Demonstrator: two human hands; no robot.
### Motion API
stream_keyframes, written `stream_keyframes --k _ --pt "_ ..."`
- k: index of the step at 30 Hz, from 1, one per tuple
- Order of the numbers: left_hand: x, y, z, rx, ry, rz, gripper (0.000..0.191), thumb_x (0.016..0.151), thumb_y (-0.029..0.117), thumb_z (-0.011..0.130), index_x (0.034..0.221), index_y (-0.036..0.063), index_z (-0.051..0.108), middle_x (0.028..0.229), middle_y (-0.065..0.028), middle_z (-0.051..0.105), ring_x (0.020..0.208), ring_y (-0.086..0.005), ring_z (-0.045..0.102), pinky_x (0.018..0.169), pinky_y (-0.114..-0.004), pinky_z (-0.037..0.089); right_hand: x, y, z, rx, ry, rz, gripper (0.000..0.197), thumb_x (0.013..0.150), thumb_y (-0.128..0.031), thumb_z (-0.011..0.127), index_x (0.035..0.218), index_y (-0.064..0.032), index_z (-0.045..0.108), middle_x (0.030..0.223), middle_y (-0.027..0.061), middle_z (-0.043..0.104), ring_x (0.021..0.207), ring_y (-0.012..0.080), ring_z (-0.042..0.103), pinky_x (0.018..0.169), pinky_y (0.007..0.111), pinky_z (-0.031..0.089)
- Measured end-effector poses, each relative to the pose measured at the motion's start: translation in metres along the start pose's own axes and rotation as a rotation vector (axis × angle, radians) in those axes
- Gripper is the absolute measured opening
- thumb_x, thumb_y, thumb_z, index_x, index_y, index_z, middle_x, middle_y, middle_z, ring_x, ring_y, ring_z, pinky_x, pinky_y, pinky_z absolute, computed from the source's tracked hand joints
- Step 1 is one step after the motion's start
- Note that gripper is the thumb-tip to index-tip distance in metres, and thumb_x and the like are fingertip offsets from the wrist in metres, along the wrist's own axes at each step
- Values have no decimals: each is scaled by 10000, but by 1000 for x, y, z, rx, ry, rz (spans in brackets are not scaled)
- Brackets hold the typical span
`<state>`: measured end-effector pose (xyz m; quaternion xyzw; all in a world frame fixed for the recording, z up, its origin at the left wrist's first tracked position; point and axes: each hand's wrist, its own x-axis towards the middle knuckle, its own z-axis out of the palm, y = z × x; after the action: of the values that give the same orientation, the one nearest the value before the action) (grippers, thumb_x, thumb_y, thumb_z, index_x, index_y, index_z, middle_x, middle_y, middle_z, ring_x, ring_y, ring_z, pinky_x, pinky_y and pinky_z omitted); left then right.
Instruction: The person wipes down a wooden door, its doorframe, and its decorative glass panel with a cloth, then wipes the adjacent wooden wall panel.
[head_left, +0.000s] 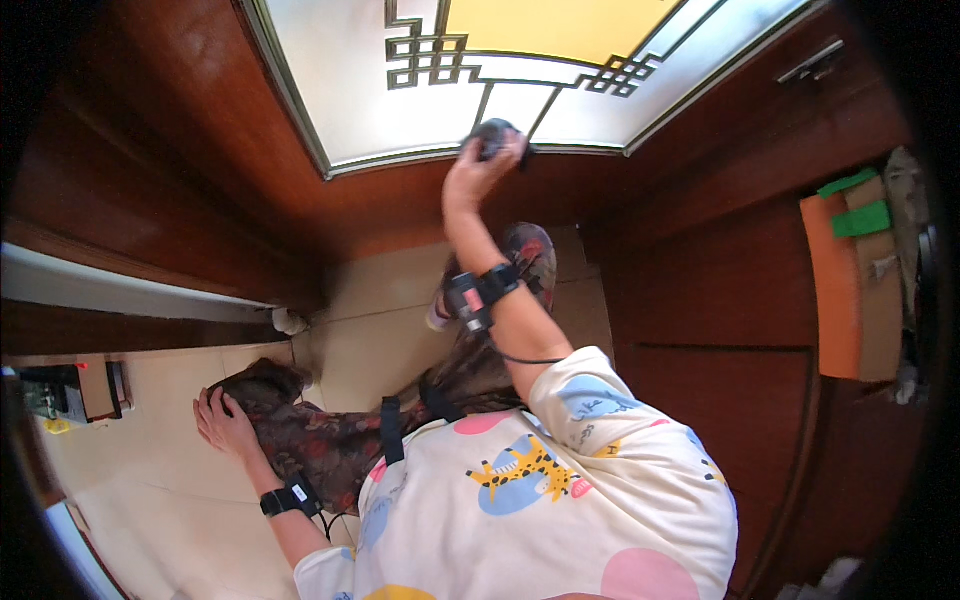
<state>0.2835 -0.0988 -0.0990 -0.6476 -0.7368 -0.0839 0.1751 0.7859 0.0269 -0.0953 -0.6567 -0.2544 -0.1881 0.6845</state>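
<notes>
My right hand (484, 161) reaches forward, its fingers around a dark, blurred item (496, 139) that I cannot name for sure. It is at the lower edge of a frosted glass panel (555, 120) with dark knot-pattern lines and a yellow area; whether it touches the glass cannot be told. At the left, my left hand (225, 427) rests on my bent knee in patterned dark trousers (322, 442), fingers a little apart and no object visible in it. Black straps with small devices are on both forearms.
Reddish-brown wooden panels (675, 285) surround the glass, with a metal handle (811, 61) at upper right. Orange and brown cardboard (832, 292) with green pieces stands at the right. Pale floor tiles (375, 300) lie below. A door edge (150, 330) juts in from the left.
</notes>
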Motion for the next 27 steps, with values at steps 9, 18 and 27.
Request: stream_keyframes --k 9,18,27 --pt "-2 5 -1 -52 27 6 224 893 248 550 1074 174 658 1275 -4 549 1261 -247 426 1036 -420 325 -128 -110 24 396 -584 128 363 753 72 620 1075 -97 599 1345 157 497 1209 351 491 1008 354 386" --pt "-4 4 -4 -166 -33 -25 277 867 285 572 1106 162 637 1228 -26 569 1233 -242 449 1030 -411 321 -66 -71 -47 1180 -1095 1607 289 938 -237 394 1121 -76 549 1105 100 608 1016 267 581 893 465 485" --pt "19 142 -77 -1294 -259 273 622 806 385 689 1333 132 477 1323 -116 507 1210 -232 505 983 -314 403 -109 -116 -98 1113 -1355 1266 367 973 -293 366 1248 -99 514 1225 97 570 1132 281 544 901 515 469"
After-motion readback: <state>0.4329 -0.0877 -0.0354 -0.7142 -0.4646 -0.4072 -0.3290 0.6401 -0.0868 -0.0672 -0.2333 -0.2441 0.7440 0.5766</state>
